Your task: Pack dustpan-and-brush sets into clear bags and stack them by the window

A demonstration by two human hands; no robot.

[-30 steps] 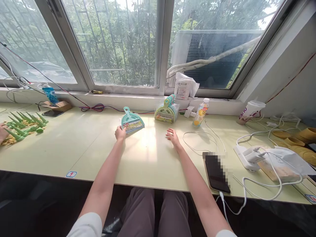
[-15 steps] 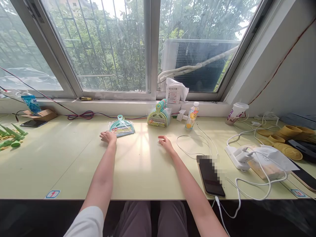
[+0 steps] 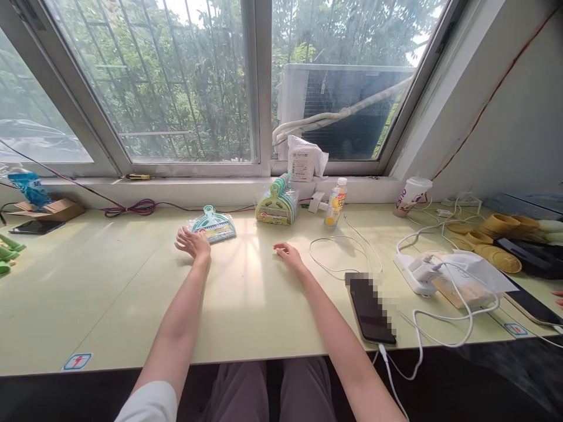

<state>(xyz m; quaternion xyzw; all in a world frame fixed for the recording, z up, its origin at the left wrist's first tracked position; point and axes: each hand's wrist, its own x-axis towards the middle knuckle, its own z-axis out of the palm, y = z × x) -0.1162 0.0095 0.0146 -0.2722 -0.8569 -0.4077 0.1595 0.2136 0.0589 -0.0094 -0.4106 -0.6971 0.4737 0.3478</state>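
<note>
My left hand (image 3: 192, 242) is at the near left edge of a turquoise dustpan-and-brush set (image 3: 215, 225) in clear plastic, which lies on the table. Its fingers are spread and overlap the wrapper's corner; whether they touch it I cannot tell. My right hand (image 3: 288, 254) rests on its side on the tabletop, fingers loosely bent and apart, holding nothing. Beyond it, against the window ledge, stands a row of several wrapped dustpan-and-brush sets (image 3: 276, 209), a green one in front.
Right of the row are a drink bottle (image 3: 335, 203) and a white package (image 3: 303, 161). A phone (image 3: 369, 310) with a cable lies by my right forearm. Farther right are a power strip (image 3: 416, 275), a paper cup (image 3: 412, 196) and another person's hand (image 3: 558, 298) at the edge.
My left hand's fingers have lifted and spread beside the turquoise set. My right hand stays much the same. The view has shifted slightly right, and another person's hand now shows at the right edge.
</note>
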